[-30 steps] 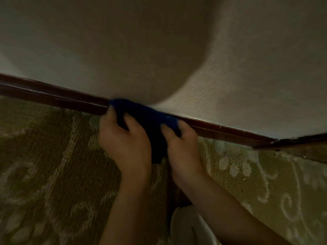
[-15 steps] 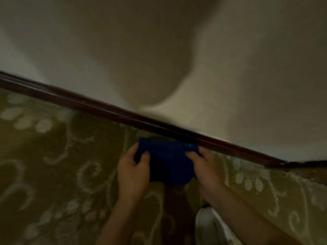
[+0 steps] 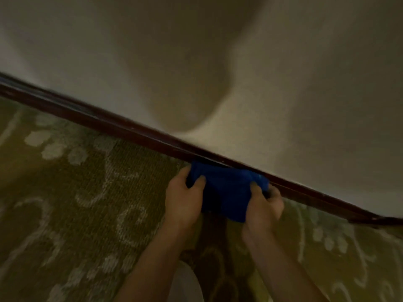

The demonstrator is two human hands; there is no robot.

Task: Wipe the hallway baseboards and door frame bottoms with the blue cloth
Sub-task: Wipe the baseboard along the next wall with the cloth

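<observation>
Both hands hold the blue cloth low against the dark baseboard, where wall meets patterned carpet. The left hand grips the cloth's left end, fingers curled round it; the right hand pinches the right end with curled fingers. The cloth's top edge touches the baseboard's lower face, and the rest hangs bunched between the hands.

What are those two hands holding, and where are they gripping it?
The blue cloth: left hand grips its left end, right hand its right end.
</observation>
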